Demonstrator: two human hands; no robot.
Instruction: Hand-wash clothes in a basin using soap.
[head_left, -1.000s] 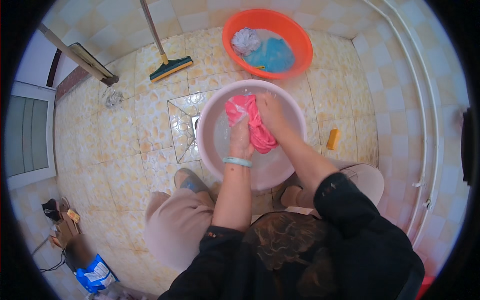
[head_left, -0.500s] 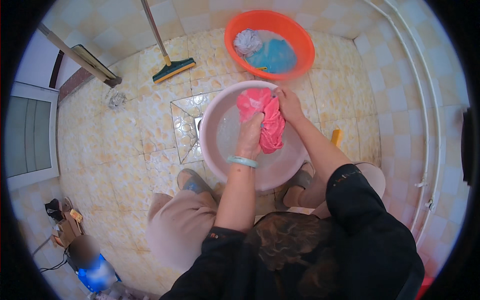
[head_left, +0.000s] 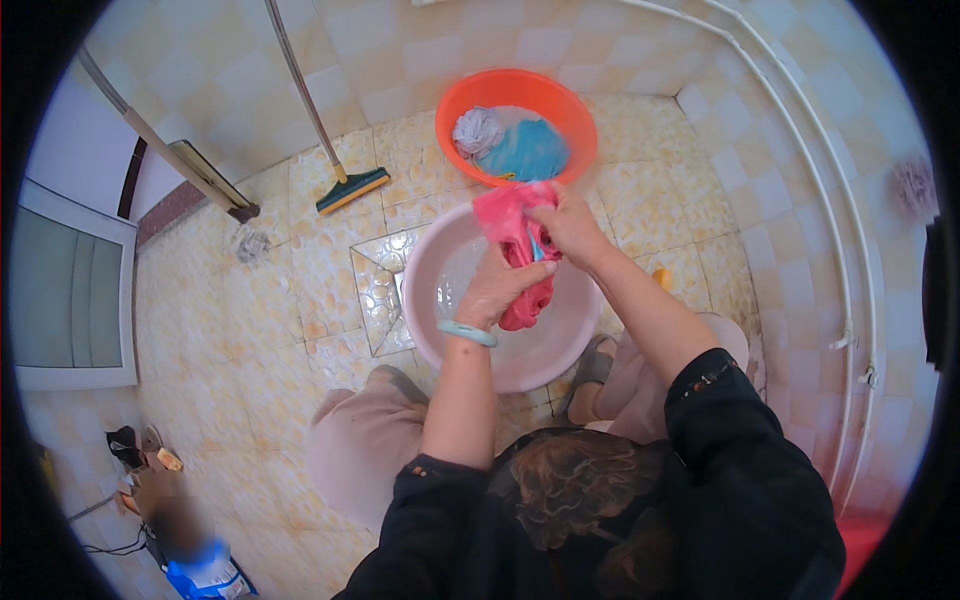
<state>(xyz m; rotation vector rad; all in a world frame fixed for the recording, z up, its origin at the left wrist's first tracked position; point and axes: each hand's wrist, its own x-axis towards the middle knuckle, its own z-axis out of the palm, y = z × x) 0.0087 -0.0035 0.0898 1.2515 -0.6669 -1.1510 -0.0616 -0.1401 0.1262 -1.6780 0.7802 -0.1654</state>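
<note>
Both hands hold a wet pink cloth [head_left: 525,312] above a pale pink basin [head_left: 425,335] on the floor between my feet. My left hand [head_left: 497,285] is closed on the lower part, its thumb lying across the front. Higher up and to the right, my right hand [head_left: 570,230] grips the upper part, with its fingertips partly hidden in the folds. A small light blue patch shows on the cloth between the hands. Water [head_left: 455,265] lies in the basin. A pale green bangle [head_left: 467,334] circles my left wrist.
Beyond the basin stands an orange tub [head_left: 560,82] holding a whitish bundle [head_left: 478,133] and blue cloth [head_left: 525,150]. A floor brush [head_left: 352,190] and a mop [head_left: 240,210] lean at far left. A drain cover [head_left: 380,290] lies left of the basin; pipes [head_left: 848,250] run along the right wall.
The cloth has been turned and spread between the hands, and its light blue patch now shows. My left hand has opened its grip somewhat, thumb out. The view has tilted up.
</note>
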